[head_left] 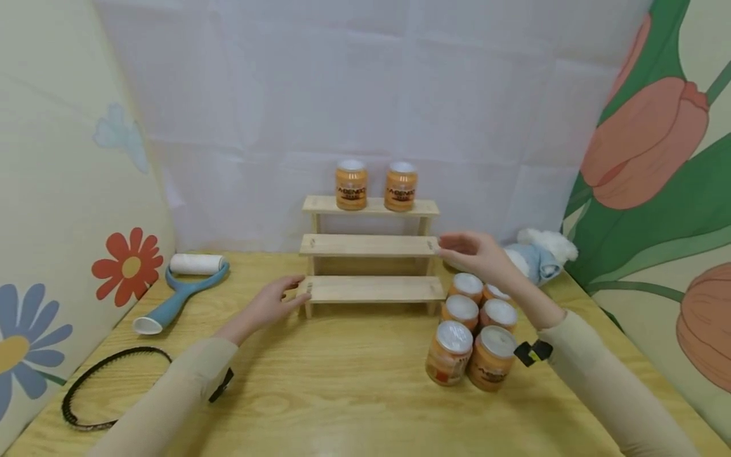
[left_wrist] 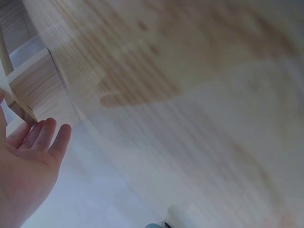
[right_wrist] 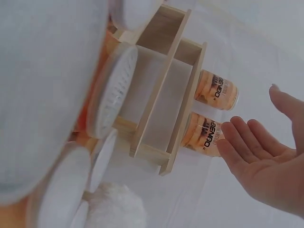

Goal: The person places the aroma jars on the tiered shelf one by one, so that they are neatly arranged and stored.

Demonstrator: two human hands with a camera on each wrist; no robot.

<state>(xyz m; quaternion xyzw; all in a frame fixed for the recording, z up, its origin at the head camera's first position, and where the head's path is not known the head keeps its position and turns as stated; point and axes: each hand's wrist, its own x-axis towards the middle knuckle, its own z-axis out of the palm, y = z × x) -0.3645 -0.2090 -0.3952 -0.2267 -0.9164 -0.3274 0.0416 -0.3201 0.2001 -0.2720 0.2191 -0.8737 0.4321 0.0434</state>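
A three-step wooden stand (head_left: 371,289) is on the table, with two orange jars, a left one (head_left: 351,185) and a right one (head_left: 401,186), upright on its top step. My left hand (head_left: 271,304) touches the left end of the bottom step. In the left wrist view, its fairly straight fingers (left_wrist: 45,137) reach the end of a board. My right hand (head_left: 476,254) is at the right end of the middle step, its fingers loosely extended and holding nothing. Below it, several orange jars (head_left: 448,362) with pale lids are grouped on the table.
A blue-handled lint roller (head_left: 179,292) lies at the left, with a black toothed headband (head_left: 71,400) nearer me, partly under my left sleeve. Behind the right hand lies a white plush toy (head_left: 551,251) in blue. White cloth (head_left: 365,82) hangs behind the stand.
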